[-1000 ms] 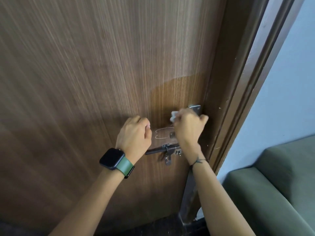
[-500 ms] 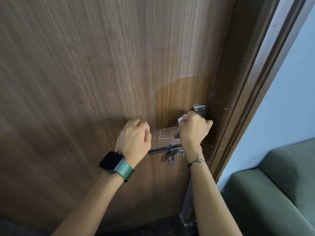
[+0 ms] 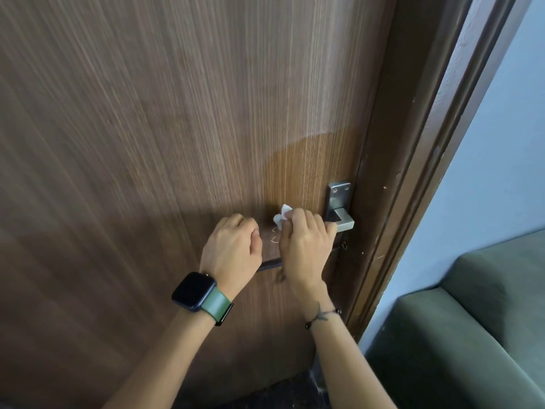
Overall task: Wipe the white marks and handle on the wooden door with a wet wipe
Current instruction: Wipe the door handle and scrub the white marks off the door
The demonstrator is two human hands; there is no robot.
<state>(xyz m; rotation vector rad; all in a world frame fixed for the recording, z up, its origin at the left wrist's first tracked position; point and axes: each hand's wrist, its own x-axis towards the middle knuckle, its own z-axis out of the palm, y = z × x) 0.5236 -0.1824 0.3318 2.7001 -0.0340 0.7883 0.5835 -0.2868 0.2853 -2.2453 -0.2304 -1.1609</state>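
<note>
The right hand pinches a crumpled white wipe against the wooden door, just left of the metal handle. Faint white marks show on the door between the hands. The left hand is curled into a loose fist, holding nothing, its knuckles at the door beside the marks.

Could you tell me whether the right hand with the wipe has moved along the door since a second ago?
Yes: the right hand has slid left, uncovering the handle and covering most of the white marks.
</note>
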